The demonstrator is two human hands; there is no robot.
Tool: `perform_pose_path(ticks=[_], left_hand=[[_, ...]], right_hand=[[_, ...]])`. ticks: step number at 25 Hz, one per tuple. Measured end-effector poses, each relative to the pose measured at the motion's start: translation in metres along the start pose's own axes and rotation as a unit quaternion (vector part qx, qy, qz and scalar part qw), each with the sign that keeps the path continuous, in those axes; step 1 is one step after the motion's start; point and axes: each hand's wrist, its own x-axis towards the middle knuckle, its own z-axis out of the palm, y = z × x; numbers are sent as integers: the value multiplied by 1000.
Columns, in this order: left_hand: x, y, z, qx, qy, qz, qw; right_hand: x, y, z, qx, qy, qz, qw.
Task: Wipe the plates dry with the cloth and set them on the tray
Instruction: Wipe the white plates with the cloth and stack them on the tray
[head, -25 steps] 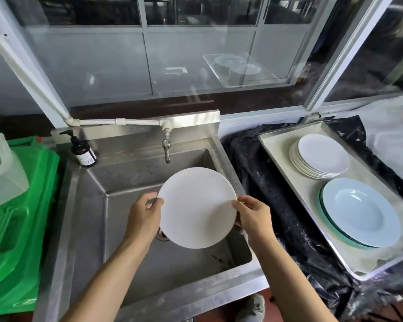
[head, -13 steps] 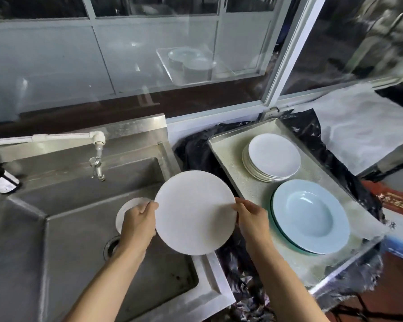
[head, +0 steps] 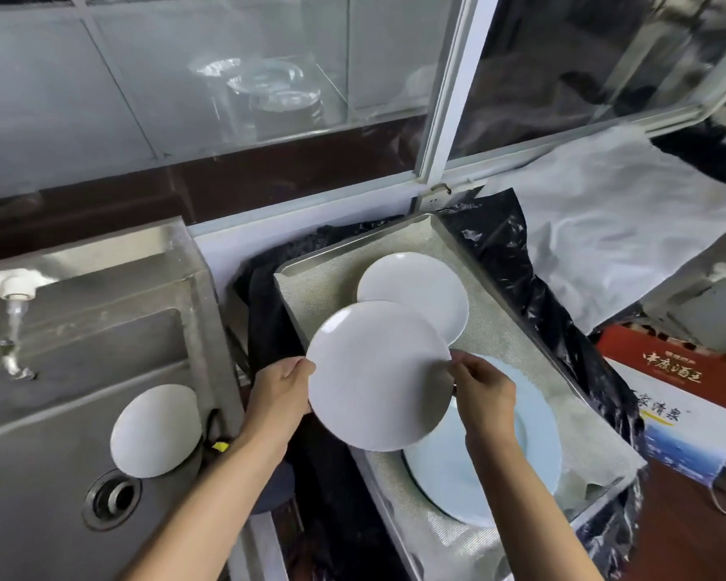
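The plate [head: 378, 375] has moved from over the sink [head: 59, 413] to above the tray [head: 311, 287]. Left hand [head: 279, 392] grips it at nine o'clock, right hand [head: 485, 392] pinches three o'clock. The stack [head: 416, 287] waits at twelve. Probably going there next.

Soft, even daylight, fairly bright, coming through the window glass [head: 227, 90] at the top. No hard shadows; only a faint grey shade on the lower right of the held plate [head: 378, 375] near the right hand [head: 485, 396]. Glass shows hazy reflections of stacked dishes. Mild glare on the steel sink [head: 59, 413] rim and glints on the black plastic sheet [head: 533, 295]. Strong wide-angle bending: the window frame [head: 449, 90] leans, edges stretch. Motion blur over the tap [head: 13, 312] and left side; the forearms and corners are soft. The printed box [head: 680, 396] text is readable but smeared.
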Motion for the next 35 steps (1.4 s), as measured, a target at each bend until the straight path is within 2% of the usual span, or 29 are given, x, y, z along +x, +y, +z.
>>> perform_pose_path(ticks=[5,10,20,23,25,29,32,35], left_hand=[[37,26,56,33,-15,19,999],[77,52,92,61,7,39,997],[110,68,109,133,-2,63,989],[113,66,109,179,7,82,980],[114,63,106,171,-18,79,982],[102,52,91,161,-56,104,980],[81,38,69,150,-55,136,978],[57,27,43,152,-23,168,974]], right_hand=[[71,-10,-10,40,26,32,998],[122,-27,3,43,34,38,998],[159,-40,21,8,46,51,998],[156,-40,21,-11,32,20,999],[152,-38,21,-40,21,-8,999],[130,-32,23,-157,17,-120,980],[95,-29,36,-138,-15,-161,977],[61,-26,55,-122,-74,-172,975]])
